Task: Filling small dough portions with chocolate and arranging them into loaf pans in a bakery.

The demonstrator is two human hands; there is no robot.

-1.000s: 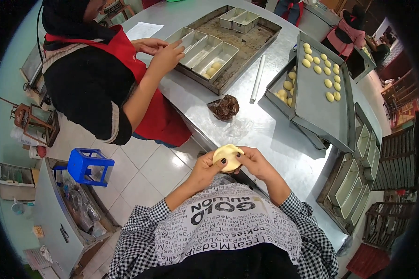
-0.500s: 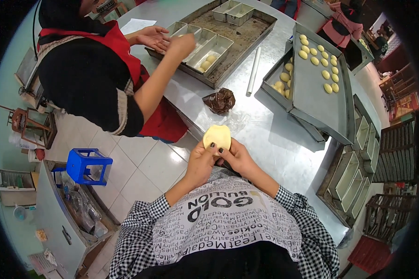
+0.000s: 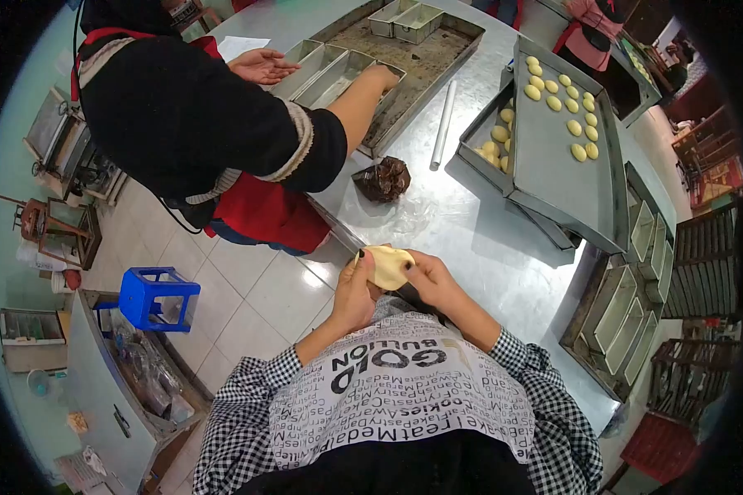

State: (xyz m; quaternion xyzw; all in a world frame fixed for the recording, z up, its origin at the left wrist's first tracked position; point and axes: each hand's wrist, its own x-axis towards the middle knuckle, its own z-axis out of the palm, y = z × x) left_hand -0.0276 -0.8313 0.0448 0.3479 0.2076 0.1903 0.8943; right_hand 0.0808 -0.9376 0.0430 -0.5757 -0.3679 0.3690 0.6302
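Observation:
A flattened, pale yellow piece of dough (image 3: 388,266) is stretched between my two hands, just off the table's near edge. My left hand (image 3: 353,295) pinches its left side, thumb on top. At the right side, my right hand (image 3: 429,279) grips the edge between thumb and fingers. Beyond the dough, a clump of dark brown filling (image 3: 382,179) sits on clear plastic wrap (image 3: 414,216) on the metal table (image 3: 504,289).
A co-worker's arm (image 3: 357,111) reaches into loaf tins (image 3: 338,78) on a large tray (image 3: 462,41) at left. A white rolling pin (image 3: 444,128) lies mid-table. Stacked trays (image 3: 553,177) with dough balls (image 3: 574,128) stand right, near more loaf tins (image 3: 615,309). A blue stool (image 3: 158,297) stands on the floor.
The dough has gone from facing up as a round to being tilted and stretched sideways. My hands have moved apart to its two sides. The co-worker has leaned in, reaching farther right into a tin.

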